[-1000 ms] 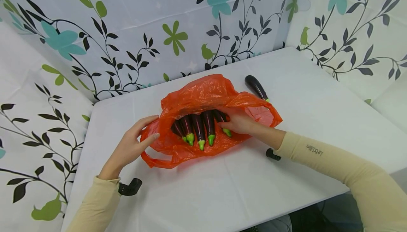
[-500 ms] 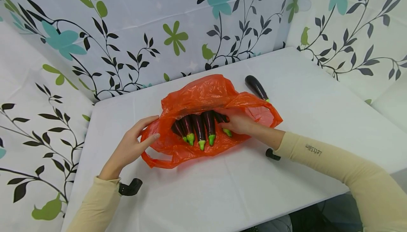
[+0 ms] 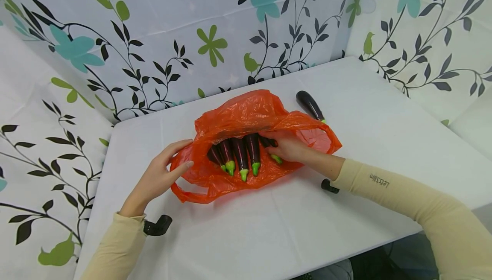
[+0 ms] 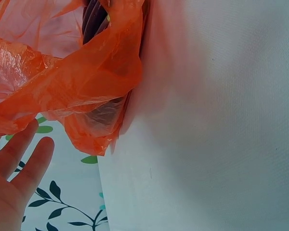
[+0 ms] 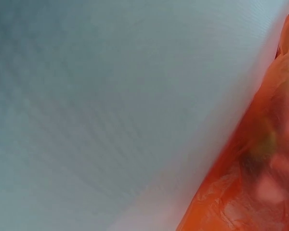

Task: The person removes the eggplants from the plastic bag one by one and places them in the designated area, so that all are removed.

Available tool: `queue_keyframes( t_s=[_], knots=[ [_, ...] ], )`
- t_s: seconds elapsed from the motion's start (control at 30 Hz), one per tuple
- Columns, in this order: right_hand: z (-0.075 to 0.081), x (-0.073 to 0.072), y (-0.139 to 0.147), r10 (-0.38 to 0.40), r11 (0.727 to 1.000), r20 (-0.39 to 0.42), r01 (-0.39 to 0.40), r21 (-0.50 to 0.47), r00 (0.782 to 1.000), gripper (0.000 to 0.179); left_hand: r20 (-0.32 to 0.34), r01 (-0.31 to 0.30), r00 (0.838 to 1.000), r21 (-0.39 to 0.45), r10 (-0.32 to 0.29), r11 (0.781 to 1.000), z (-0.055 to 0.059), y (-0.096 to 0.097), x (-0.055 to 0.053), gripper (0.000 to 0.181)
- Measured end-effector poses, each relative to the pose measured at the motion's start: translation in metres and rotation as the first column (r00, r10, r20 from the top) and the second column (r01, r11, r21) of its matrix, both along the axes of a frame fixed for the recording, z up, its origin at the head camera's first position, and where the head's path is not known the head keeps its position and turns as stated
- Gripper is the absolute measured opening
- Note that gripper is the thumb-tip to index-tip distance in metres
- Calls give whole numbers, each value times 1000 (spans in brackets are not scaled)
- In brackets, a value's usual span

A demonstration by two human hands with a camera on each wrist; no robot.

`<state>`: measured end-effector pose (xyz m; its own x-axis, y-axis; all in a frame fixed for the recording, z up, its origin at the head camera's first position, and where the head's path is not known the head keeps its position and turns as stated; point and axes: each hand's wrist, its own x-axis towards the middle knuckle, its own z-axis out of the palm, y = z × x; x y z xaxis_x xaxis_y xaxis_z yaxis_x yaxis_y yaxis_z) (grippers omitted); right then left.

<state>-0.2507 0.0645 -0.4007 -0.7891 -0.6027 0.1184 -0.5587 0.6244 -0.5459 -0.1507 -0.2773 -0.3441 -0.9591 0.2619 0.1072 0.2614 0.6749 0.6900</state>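
Barely anything moved: held eggplant (image 3: pixel 267 141) has its green tip nudged slightly to the right versus a second ago; both hands, the orange bag (image 3: pixel 246 111) and everything else look the same.

Using the bag as reference:
- Right hand (image 3: pixel 286 147): reaches into the bag's mouth near its right end. Finger and thumb pinch the held eggplant, rightmost in the bag, body partly covered by the hand, green stem pointing toward the bag's near edge. Other fingertips hidden; right wrist view only gives a blurred hand and a green patch through the film.
- Four more eggplants (image 3: pixel 240 154): side by side in the bag's mouth, left of the held one, stems also toward the near edge.
- Left hand (image 3: pixel 157 175): at the bag's left end, fingers spread, thumb apart from them. Left wrist view has a fingertip touching the bag's edge.
- Bag handle (image 3: pixel 192 196): looped at the bag's near left corner, lying flat-ish.
- Loose eggplant (image 3: pixel 308 103): outside, behind the bag's right part, stem end toward the bag and partly hidden by its edge.
- White tabletop (image 3: pixel 238 237): under the bag.
- Patterned cloth (image 3: pixel 153 15): beyond the bag, leaves and flowers.
- Cream sleeves (image 3: pixel 384 186): both arms, nearer side of the bag.
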Motion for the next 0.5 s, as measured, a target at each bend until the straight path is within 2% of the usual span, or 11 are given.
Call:
queue_keyframes(
  t_s=[0.23,0.5],
  knots=[
    [3,0,1,-22,1000,36,22,1,999,55,20,-4,1000,-9,4,1000,23,15,13,50],
    [8,6,5,-29,999,95,31,-17,995,52,28,-1,1000,-3,1,1000,28,19,13,50]
  ],
)
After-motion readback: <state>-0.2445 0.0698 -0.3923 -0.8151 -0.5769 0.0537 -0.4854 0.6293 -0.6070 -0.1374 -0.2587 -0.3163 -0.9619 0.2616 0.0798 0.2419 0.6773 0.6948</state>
